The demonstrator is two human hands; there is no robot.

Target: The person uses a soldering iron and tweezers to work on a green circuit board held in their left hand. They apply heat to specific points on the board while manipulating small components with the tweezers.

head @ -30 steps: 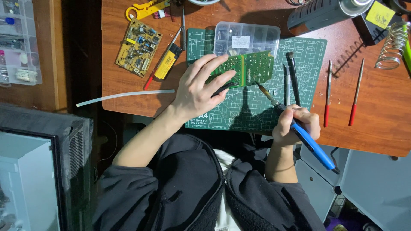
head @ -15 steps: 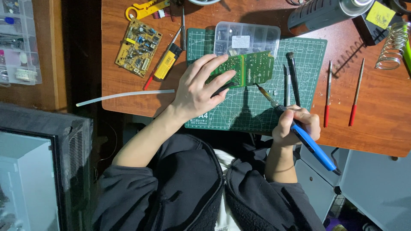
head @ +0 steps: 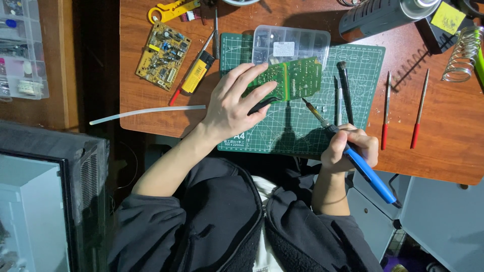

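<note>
two hands work over one brown wooden desk [head: 151,108], which carries everything. green gridded cutting mat [head: 302,126] lies at the desk's near edge, probably to shield the wood from heat and scratches. clear plastic compartment box [head: 291,43] sits on the mat's far edge, parts kept within reach. green printed circuit board [head: 297,78] rests on the mat just in front of that box, solder side up.

left hand [head: 234,106] lies flat with fingers spread across the board's left part, pressing it down; a dark tool shows under the thumb, kind unclear. judged: this steadies the board for the tip.

right hand [head: 348,148] is closed pen-fashion around a blue-handled soldering iron [head: 353,156], heel at the mat's near edge for support. iron tip points up-left and sits at the board's lower edge; contact cannot be confirmed.

smaller items: yellow circuit board [head: 162,55] left of the mat, yellow-bodied tester [head: 196,75] beside it, two red-handled needle files [head: 385,108] well right, out of the way.
</note>
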